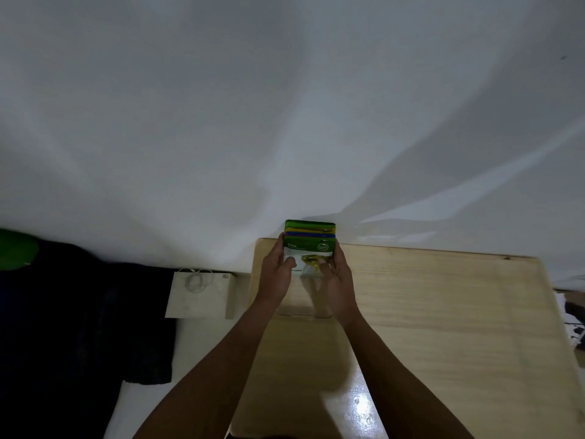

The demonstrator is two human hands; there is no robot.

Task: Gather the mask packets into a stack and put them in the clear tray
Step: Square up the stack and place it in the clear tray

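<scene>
Stack gathered — the person is holding it over the clear tray [304,315].
Both hands, left hand [276,274] and right hand [338,280], are clamping the mask packets [309,245] by their side edges, thumbs pressing the front packet, near the table's [443,312] far edge. Next move likely calls for lowering it squarely inside the faint tray rim — a white paper bag [199,294] is sitting off to the left, clear of the path.

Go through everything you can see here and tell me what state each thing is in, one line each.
Mask packets: gathered in one stack, held upright at the table's far edge.
Left hand: gripping the stack's left side.
Right hand: gripping the stack's right side.
Clear tray: faint outline under the hands; contents unclear.
Paper bag: beside the table.
</scene>
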